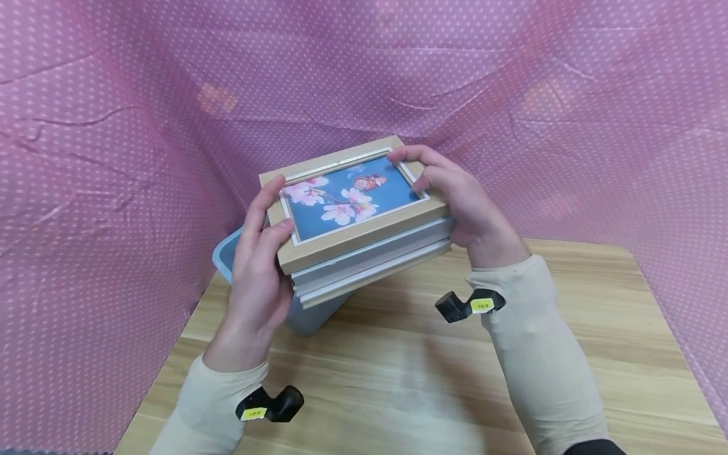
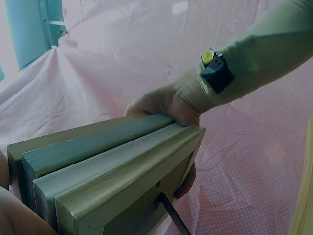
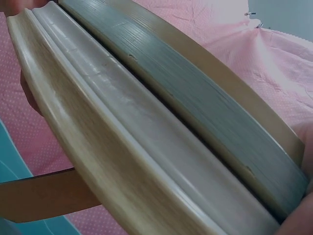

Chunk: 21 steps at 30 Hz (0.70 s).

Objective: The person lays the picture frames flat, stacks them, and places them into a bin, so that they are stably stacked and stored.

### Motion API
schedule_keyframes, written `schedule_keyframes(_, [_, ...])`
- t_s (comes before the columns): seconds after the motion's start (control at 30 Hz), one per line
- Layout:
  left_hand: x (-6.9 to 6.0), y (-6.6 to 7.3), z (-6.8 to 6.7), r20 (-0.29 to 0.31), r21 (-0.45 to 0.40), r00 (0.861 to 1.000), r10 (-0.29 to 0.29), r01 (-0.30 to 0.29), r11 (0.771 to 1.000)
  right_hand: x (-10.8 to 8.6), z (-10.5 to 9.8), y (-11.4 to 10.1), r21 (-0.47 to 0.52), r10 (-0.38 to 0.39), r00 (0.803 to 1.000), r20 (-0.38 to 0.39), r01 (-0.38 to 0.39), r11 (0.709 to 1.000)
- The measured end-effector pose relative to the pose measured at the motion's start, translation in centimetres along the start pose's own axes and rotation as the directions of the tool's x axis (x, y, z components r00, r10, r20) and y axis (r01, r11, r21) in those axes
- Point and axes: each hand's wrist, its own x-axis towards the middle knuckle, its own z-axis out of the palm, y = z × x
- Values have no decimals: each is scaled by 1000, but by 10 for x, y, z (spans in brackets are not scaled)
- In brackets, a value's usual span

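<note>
Both hands hold a stack of several picture frames above the table, tilted up toward me. On top lies a tan picture frame point(image 1: 355, 237) with a white inner edge, showing pink blossoms and a butterfly on blue. Beneath it come a grey-blue frame point(image 2: 98, 144), a whitish frame point(image 3: 122, 107) and a light wooden frame point(image 2: 132, 178) with a stand leg point(image 2: 174, 214) jutting from its back. My left hand point(image 1: 258, 265) grips the left end, fingertips on the top frame. The right end is gripped by my right hand point(image 1: 457, 199). The fingers underneath are mostly hidden in the head view.
Behind and below the stack, at the left, a light blue bin point(image 1: 313, 317) stands on the wooden table point(image 1: 586, 328); the frames hide much of it. Pink dotted cloth point(image 1: 364, 76) hangs around the back and sides.
</note>
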Motion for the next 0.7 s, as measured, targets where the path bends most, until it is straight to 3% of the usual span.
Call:
schedule_keyframes(0.3, [-9, 14, 4, 14, -27, 998, 56, -56, 998, 2, 3, -16, -1, -5, 1000, 23, 5, 1000])
schedule_keyframes(0.5, [-11, 19, 1, -18, -23, 996, 86, -87, 996, 9, 9, -21, 4, 3, 998, 58, -3, 1000])
schedule_keyframes(0.7, [-10, 17, -5, -66, -10, 994, 85, -86, 996, 24, 15, -13, 10, 22, 998, 66, -23, 1000])
